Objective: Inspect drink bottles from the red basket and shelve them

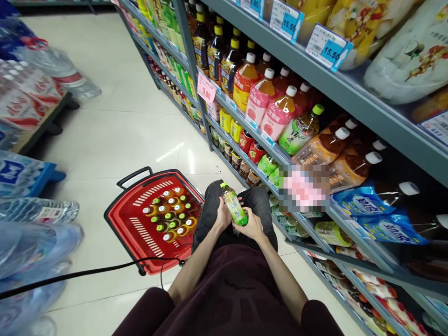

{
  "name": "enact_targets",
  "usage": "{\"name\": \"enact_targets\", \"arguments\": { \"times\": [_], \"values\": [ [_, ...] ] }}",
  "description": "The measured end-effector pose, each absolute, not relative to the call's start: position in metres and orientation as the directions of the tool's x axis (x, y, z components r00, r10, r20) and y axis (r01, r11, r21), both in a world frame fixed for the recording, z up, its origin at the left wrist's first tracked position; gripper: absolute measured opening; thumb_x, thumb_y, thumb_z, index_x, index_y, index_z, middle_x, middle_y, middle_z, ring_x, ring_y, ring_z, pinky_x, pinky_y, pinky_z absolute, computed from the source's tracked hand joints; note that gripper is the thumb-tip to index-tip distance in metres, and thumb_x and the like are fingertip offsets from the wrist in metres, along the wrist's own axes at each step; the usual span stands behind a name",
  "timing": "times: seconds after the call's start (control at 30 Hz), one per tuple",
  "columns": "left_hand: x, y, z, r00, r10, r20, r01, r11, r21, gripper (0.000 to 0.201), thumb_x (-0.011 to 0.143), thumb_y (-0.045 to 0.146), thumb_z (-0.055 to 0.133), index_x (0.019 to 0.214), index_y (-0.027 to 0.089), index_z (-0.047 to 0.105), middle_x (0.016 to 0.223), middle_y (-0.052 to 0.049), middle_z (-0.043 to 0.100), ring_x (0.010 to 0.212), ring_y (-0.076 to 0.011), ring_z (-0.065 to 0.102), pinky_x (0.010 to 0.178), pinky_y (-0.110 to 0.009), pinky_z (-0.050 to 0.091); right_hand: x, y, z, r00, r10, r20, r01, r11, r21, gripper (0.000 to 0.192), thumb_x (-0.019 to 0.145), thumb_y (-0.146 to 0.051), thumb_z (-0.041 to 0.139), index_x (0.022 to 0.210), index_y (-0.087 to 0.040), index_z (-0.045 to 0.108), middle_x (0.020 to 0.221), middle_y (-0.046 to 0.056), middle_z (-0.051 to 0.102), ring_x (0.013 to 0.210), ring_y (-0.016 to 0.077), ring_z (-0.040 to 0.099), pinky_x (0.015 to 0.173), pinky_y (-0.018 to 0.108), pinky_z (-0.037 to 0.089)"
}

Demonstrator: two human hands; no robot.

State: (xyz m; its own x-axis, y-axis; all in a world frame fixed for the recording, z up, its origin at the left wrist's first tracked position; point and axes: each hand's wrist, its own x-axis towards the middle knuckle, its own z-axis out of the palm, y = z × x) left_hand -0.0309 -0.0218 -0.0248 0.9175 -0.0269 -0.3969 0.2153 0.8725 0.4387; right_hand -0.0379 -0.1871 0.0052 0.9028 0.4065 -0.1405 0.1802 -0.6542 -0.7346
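A green-labelled tea bottle (234, 205) with a green cap lies tilted between both my hands, above my knees. My left hand (223, 213) grips its left side near the neck and label. At the bottle's base, my right hand (252, 224) has its fingers and thumb around the lower end. On the floor to the left stands a red shopping basket (121, 224) with a black rim and handle. Inside it are several upright drink bottles (171, 214) with green, white and orange-brown tops, set in rows.
Along the right runs a grey shelf rack (280, 42) packed with drink bottles. Price tags (206, 87) hang on its edges. Packs of bottled water (31, 247) and a pallet (38, 121) of drinks stand at left. A black cord (87, 271) crosses toward the basket.
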Motion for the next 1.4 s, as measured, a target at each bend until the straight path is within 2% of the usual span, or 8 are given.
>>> {"name": "enact_targets", "arguments": {
  "times": [0.13, 0.23, 0.37, 0.47, 0.6, 0.73, 1.13, 1.4],
  "values": [
    [-0.032, -0.018, -0.018, 0.914, -0.022, -0.404, 0.164, 0.933, 0.32, 0.087, 0.094, 0.084, 0.033, 0.124, 0.009, 0.067, 0.116, -0.021, 0.071, 0.11, -0.0335, 0.066, 0.099, -0.049, 0.053, -0.043, -0.188, -0.003, 0.912, 0.41, -0.016, 0.269, -0.629, -0.73, 0.071, 0.071, -0.047, 0.084, 0.13, -0.022, 0.052, 0.122, 0.01, 0.068, 0.11, 0.0282, 0.068, 0.095, 0.04, 0.055],
    [-0.03, -0.017, -0.017, 0.9, 0.011, -0.435, 0.121, 0.954, 0.275, 0.084, 0.095, 0.081, 0.035, 0.117, 0.007, 0.069, 0.103, -0.019, 0.071, 0.097, -0.031, 0.068, 0.092, -0.048, 0.056, -0.046, -0.191, -0.01, 0.889, 0.441, 0.126, 0.395, -0.598, -0.698, 0.062, 0.074, -0.043, 0.082, 0.126, -0.02, 0.057, 0.123, 0.012, 0.064, 0.111, 0.027, 0.066, 0.096, 0.04, 0.056],
    [-0.029, -0.018, -0.019, 0.89, 0.033, -0.454, 0.081, 0.97, 0.23, 0.067, 0.095, 0.065, 0.039, 0.107, 0.007, 0.071, 0.08, -0.013, 0.066, 0.077, -0.0273, 0.065, 0.075, -0.044, 0.059, -0.049, -0.193, -0.015, 0.786, 0.5, 0.364, 0.613, -0.558, -0.559, 0.043, 0.082, -0.03, 0.077, 0.122, -0.021, 0.063, 0.122, 0.013, 0.063, 0.112, 0.0272, 0.064, 0.096, 0.044, 0.056],
    [-0.03, -0.018, -0.019, 0.92, 0.033, -0.39, 0.054, 0.977, 0.208, 0.055, 0.093, 0.054, 0.04, 0.104, 0.009, 0.071, 0.07, -0.009, 0.06, 0.065, -0.0245, 0.06, 0.066, -0.039, 0.057, -0.05, -0.191, -0.013, 0.668, 0.585, 0.461, 0.743, -0.478, -0.469, 0.041, 0.085, -0.023, 0.074, 0.126, -0.023, 0.064, 0.126, 0.013, 0.063, 0.117, 0.0283, 0.063, 0.097, 0.046, 0.057],
    [-0.031, -0.016, -0.014, 0.923, 0.008, -0.385, 0.053, 0.987, 0.148, 0.047, 0.092, 0.052, 0.045, 0.103, 0.013, 0.068, 0.061, -0.004, 0.052, 0.056, -0.021, 0.053, 0.06, -0.035, 0.054, -0.049, -0.188, -0.01, 0.544, 0.703, 0.457, 0.827, -0.358, -0.434, 0.054, 0.088, -0.014, 0.068, 0.14, -0.025, 0.059, 0.144, 0.014, 0.057, 0.134, 0.0286, 0.056, 0.106, 0.047, 0.056],
    [-0.031, -0.014, -0.01, 0.916, -0.045, -0.399, 0.089, 0.992, 0.093, 0.042, 0.095, 0.053, 0.047, 0.103, 0.015, 0.064, 0.056, 0.001, 0.044, 0.049, -0.0177, 0.045, 0.06, -0.033, 0.052, -0.048, -0.189, -0.013, 0.513, 0.746, 0.425, 0.84, -0.335, -0.427, 0.06, 0.088, -0.011, 0.066, 0.145, -0.028, 0.057, 0.149, 0.011, 0.056, 0.138, 0.0273, 0.055, 0.109, 0.045, 0.057],
    [-0.03, -0.015, -0.007, 0.946, -0.041, -0.321, 0.076, 0.992, 0.099, 0.048, 0.096, 0.055, 0.037, 0.083, 0.015, 0.061, 0.061, -0.005, 0.049, 0.056, -0.0199, 0.05, 0.057, -0.032, 0.051, -0.049, -0.188, -0.009, 0.592, 0.699, 0.401, 0.788, -0.396, -0.472, 0.057, 0.09, -0.018, 0.068, 0.146, -0.024, 0.057, 0.147, 0.012, 0.059, 0.131, 0.0269, 0.061, 0.106, 0.04, 0.059],
    [-0.03, -0.015, -0.001, 0.945, -0.019, -0.328, 0.058, 0.992, 0.11, 0.055, 0.096, 0.06, 0.033, 0.085, 0.015, 0.061, 0.062, -0.005, 0.048, 0.056, -0.0197, 0.05, 0.056, -0.032, 0.051, -0.049, -0.186, -0.006, 0.583, 0.689, 0.431, 0.797, -0.382, -0.468, 0.055, 0.091, -0.02, 0.067, 0.145, -0.023, 0.058, 0.147, 0.012, 0.06, 0.131, 0.0268, 0.061, 0.105, 0.04, 0.059]
  ]
}}
